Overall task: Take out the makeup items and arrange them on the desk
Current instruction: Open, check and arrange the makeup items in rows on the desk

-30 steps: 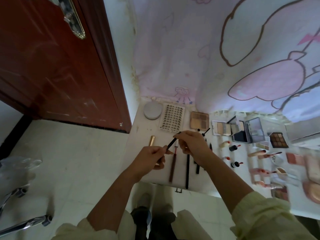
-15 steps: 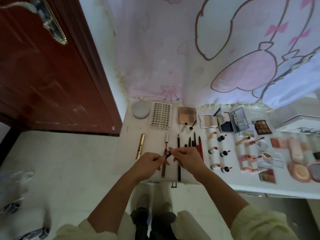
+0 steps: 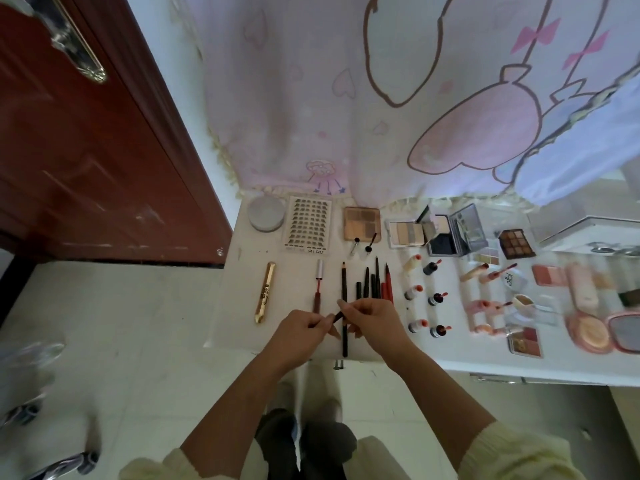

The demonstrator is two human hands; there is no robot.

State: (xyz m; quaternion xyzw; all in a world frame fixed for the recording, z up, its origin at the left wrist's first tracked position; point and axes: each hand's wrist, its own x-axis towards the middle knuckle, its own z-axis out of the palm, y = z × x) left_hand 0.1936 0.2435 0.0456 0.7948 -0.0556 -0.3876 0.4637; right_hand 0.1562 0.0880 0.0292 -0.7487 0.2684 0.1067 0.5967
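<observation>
Left hand (image 3: pixel 298 336) and right hand (image 3: pixel 374 322) each pinch one end of a short dark pencil (image 3: pixel 337 317) above the white bench (image 3: pixel 242 299).

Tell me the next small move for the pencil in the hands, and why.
Probably lay the short dark pencil straight on the desk, in the gap beside the long black pencil. The left hand and right hand pinch its ends and it sits tilted across that pencil, while the other pencils lie parallel.
</observation>
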